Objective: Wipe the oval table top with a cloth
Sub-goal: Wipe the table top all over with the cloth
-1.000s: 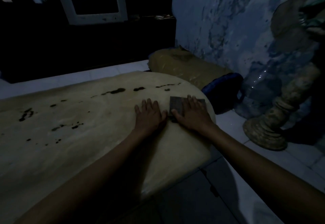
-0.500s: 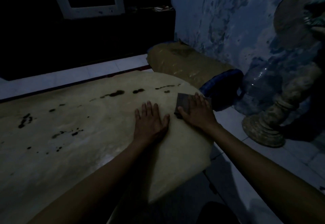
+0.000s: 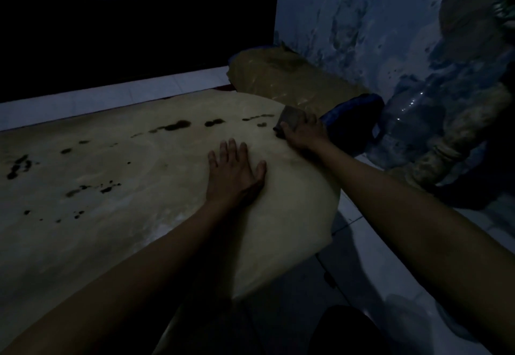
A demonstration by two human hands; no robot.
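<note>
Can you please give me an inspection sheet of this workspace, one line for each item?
Surface: oval table top, pale, with dark blotches across the far part.
Job's things: dark cloth at the far right edge.
Clutter: nothing seen on the top.
Hands: right hand presses the cloth; left hand flat on the top, empty.
Cables: nothing seen.
Surroundings: tan sack, blue bag, clear water jug, carved pedestal, mottled blue wall, tiled floor.
</note>
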